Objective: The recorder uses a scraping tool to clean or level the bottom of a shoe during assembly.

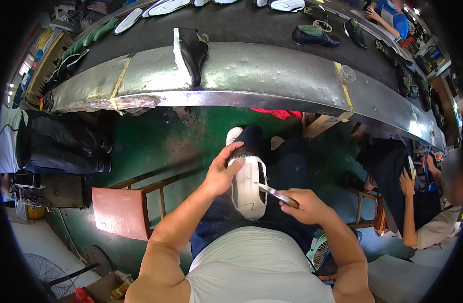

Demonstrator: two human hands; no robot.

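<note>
A shoe (245, 194) rests over my lap with its pale, white-edged sole turned up. My left hand (224, 170) is closed round its far end, thumb over the sole and fingers along the side. In my right hand (308, 207) I grip a short knife (278, 195) by its brownish handle. The knife's pointed metal blade reaches over the right side of the sole; whether it touches is hard to tell. A small dark curved mark shows at the sole's near end. Dark upper material is visible along the right edge.
Ahead runs a dark conveyor belt (251, 25) with a dented metal edge (272, 68). A black shoe (193, 55) with a white sole lies on that edge; several others are on the belt. A brown-topped stool (119, 212) stands left. Co-workers sit at right (436, 222) and left (44, 141).
</note>
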